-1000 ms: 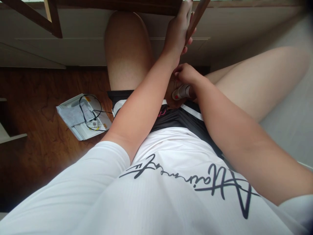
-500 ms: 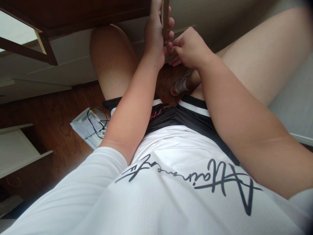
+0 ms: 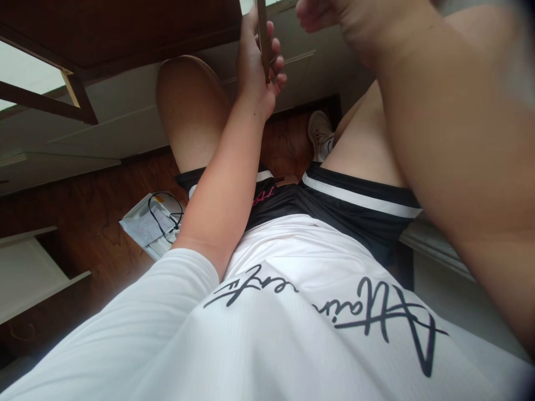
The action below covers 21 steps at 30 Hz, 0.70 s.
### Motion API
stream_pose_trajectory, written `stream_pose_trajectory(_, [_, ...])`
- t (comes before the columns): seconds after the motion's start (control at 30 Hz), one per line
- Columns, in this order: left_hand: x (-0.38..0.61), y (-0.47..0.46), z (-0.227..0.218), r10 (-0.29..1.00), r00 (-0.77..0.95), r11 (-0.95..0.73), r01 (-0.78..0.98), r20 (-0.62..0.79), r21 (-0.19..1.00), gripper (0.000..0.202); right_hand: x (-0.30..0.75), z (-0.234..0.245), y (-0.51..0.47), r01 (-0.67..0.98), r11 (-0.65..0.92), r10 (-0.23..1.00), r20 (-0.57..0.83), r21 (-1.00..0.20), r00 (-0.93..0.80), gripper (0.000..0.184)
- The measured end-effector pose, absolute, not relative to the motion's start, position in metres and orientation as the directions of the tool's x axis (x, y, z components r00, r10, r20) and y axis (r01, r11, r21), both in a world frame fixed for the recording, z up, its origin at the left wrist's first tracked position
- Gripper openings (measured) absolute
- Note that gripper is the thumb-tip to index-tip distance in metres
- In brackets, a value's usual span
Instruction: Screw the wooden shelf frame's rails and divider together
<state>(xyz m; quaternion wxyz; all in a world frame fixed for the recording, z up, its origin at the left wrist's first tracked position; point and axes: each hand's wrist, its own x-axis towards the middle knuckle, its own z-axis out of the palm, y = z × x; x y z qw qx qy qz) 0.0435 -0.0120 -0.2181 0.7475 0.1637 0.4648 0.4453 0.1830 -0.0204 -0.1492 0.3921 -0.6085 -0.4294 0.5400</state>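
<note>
Near the top middle, my left hand (image 3: 254,67) is wrapped round a thin, flat, phone-like slab (image 3: 262,44). The slab stands edge-on to me, so its faces are hidden, and its upper end runs out of view. The fingertips of that hand show on the slab's right side. My right hand (image 3: 334,19) is raised to the right, apart from the slab and cut by the top edge. Its fingers look curled in and a little blurred; whatever they hold, if anything, is hidden.
A dark brown wooden table (image 3: 134,33) is above my left knee. On the wood floor lies an open white box (image 3: 152,225) with papers and a black cable. A pale drawer or shelf (image 3: 33,273) juts in at the left. My shoe (image 3: 320,131) rests below.
My right hand has left the slab's lower end and risen to the upper right. My left hand, with the slab, has shifted slightly left and down. My right leg has moved.
</note>
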Motion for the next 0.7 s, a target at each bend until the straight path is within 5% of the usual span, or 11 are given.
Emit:
stream_pose_trajectory(0.07, [0.043, -0.011, -0.220, 0.814, 0.178, 0.557, -0.512, -0.553, 0.654, 0.038, 0.176, -0.173, -0.018, 0.062, -0.166, 0.985, -0.168, -0.984, -0.031, 0.018])
stream_pose_trajectory(0.23, [0.041, -0.010, -0.226, 0.833, 0.110, 0.517, -0.508, -0.543, 0.689, 0.032, 0.162, -0.214, -0.017, 0.031, -0.115, 0.992, -0.116, -0.993, -0.039, 0.013])
stream_pose_trajectory(0.4, [0.046, -0.020, -0.220, 0.848, 0.075, 0.489, -0.491, -0.525, 0.721, 0.035, 0.167, -0.220, -0.004, 0.293, -0.002, 0.993, -0.037, -0.956, -0.113, 0.008])
stream_pose_trajectory(0.53, [0.052, -0.022, -0.219, 0.872, 0.033, 0.446, -0.464, -0.488, 0.765, 0.043, 0.175, -0.212, 0.007, 0.546, -0.022, 0.968, -0.154, -0.838, -0.196, 0.010])
stream_pose_trajectory(0.7, [0.054, -0.020, -0.217, 0.853, 0.026, 0.476, -0.447, -0.521, 0.758, 0.041, 0.188, -0.173, 0.003, 0.568, -0.027, 0.972, -0.155, -0.822, -0.177, 0.013])
